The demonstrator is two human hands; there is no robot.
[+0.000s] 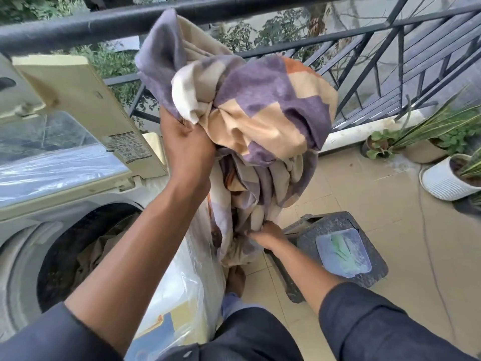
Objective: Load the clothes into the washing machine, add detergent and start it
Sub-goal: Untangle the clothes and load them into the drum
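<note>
Left hand [186, 144] gripped bunched purple-and-beige checked cloth [260, 110] | right hand [265, 234] pinched its lower end | open-lidded cream washing machine [59, 162] beside.

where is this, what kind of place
Most likely a home balcony or terrace used for laundry: a dark metal railing with greenery beyond, potted plants on the tiled floor, and a top-loading washing machine with its lid up.

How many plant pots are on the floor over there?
3, all at the right by the railing: a white ribbed pot nearest, a beige pot behind it, a small dark pot to its left. Others may be hidden.
</note>
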